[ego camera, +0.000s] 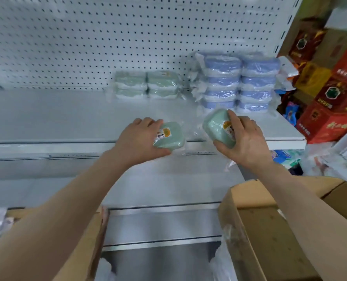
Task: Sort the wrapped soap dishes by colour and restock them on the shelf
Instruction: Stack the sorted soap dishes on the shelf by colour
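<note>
1. A white shelf stands in front of a perforated back panel.
2. At the back sit green wrapped soap dishes, in two side-by-side stacks, each two high.
3. Just to their right sit blue wrapped soap dishes, in two stacks that look four high, though the view is blurred.

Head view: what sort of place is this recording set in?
Most likely a shop aisle being restocked: a white pegboard-backed shelf, wrapped blue soap dishes and green soap dishes stacked by colour, red boxed goods piled at the right, and a cardboard carton nearby.
</note>
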`<state>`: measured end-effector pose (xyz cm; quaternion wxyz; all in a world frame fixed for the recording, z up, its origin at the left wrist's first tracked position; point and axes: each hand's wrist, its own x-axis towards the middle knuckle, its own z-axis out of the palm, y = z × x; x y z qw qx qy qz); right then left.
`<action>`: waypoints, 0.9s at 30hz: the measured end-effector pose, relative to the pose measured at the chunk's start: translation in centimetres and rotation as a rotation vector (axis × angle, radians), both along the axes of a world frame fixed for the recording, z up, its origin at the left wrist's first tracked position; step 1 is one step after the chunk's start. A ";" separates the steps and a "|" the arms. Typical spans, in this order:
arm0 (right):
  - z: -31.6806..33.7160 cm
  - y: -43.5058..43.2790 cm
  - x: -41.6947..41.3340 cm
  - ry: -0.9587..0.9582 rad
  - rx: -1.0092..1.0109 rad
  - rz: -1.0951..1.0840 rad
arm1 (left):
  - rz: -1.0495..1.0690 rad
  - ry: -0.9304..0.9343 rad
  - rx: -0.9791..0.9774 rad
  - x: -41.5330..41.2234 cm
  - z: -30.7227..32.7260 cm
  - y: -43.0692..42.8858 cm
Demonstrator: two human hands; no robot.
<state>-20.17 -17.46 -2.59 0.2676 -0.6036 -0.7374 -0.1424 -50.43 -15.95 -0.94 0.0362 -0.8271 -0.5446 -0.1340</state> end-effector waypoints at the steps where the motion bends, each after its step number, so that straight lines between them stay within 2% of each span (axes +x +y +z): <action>1: 0.3 0.9 -1.4 0.007 -0.004 0.012 | 0.029 -0.012 0.015 -1.7 0.5 0.8; 10: 2.7 11.0 -10.2 0.016 -0.050 0.118 | 0.192 -0.097 0.077 -10.6 4.6 10.2; 20: 6.4 23.7 -13.9 -0.002 -0.052 0.173 | 0.202 -0.093 0.044 -10.4 9.1 23.2; 27: 8.5 30.2 -15.5 -0.062 -0.125 0.214 | 0.153 -0.106 -0.041 -10.2 7.8 28.6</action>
